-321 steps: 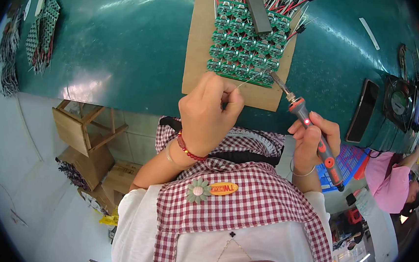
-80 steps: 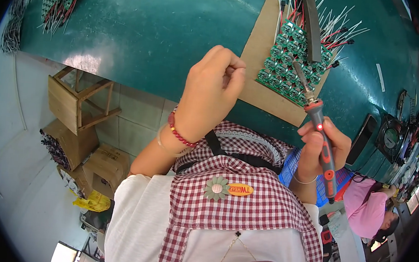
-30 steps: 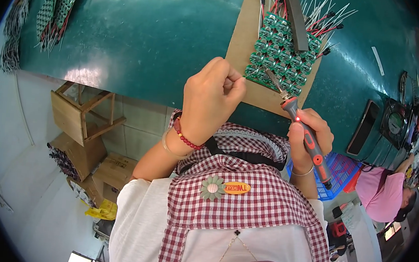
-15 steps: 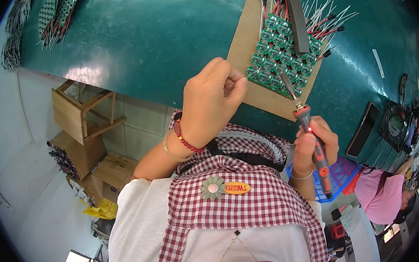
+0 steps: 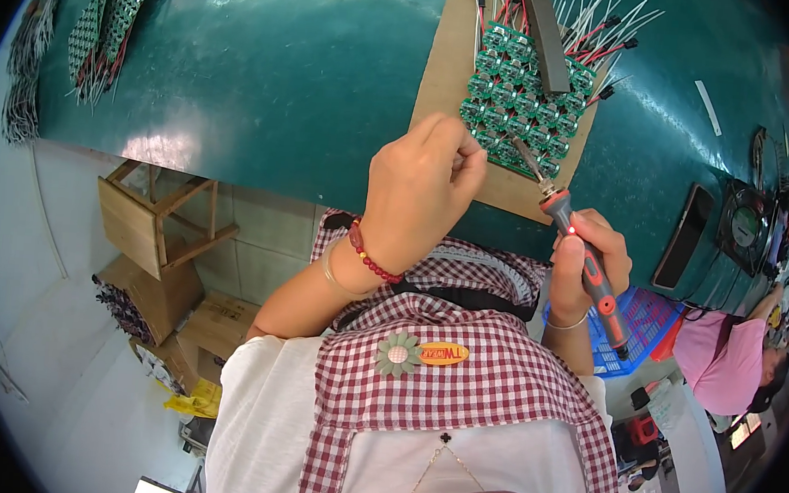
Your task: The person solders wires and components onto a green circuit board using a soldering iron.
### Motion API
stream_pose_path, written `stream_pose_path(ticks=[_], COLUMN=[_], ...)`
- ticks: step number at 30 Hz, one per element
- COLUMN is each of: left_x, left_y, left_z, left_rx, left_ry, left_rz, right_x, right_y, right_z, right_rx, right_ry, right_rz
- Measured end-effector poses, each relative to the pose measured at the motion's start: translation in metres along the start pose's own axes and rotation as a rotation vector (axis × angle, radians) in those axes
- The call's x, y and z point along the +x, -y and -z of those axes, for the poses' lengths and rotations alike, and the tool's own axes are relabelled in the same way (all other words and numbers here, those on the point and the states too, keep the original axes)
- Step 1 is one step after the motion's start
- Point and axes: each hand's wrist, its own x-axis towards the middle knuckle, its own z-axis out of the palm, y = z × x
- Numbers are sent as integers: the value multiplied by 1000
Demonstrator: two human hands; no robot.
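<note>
My right hand (image 5: 594, 262) grips a grey and red soldering iron (image 5: 557, 206) with a small red light on its handle. The iron's tip is at the lower rows of a panel of small green circuit boards (image 5: 517, 99); whether it touches cannot be made out. Closed in a pinch, my left hand (image 5: 426, 179) is at the panel's lower left corner, and whatever lies between its fingers is hidden. Under the panel is a brown fibreboard sheet (image 5: 440, 83). A dark grey bar (image 5: 545, 41) lies across the boards. White and red wires (image 5: 597, 31) with black connectors fan out at the far side.
More circuit boards (image 5: 124, 7) and a wire bundle (image 5: 26, 78) are at the left of the green table (image 5: 269, 70). To the right are a phone (image 5: 685, 234), a black fan-like device (image 5: 748, 228), a blue basket (image 5: 633, 335) and a person in pink (image 5: 717, 360). A wooden stool (image 5: 132, 221) stands lower left.
My left hand has moved right, closer to the panel, hiding the thin strand seen at its fingertips before. The soldering iron's tip has shifted slightly left.
</note>
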Motion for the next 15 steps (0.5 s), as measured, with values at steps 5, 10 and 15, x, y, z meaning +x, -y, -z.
stream_pose_path(ticks=[5,10,15], left_x=[3,3,-1], left_y=[1,-1,-6], left_z=[-2,-1,2], left_rx=[9,57,25], left_ry=[-8,6,-10], left_rz=[-10,-17,22], right_x=[9,4,-3], right_y=[6,7,3], right_z=[-3,0,13], right_rx=[-69,-88,-17], right_ry=[46,49,-55], right_rz=[114,100,93])
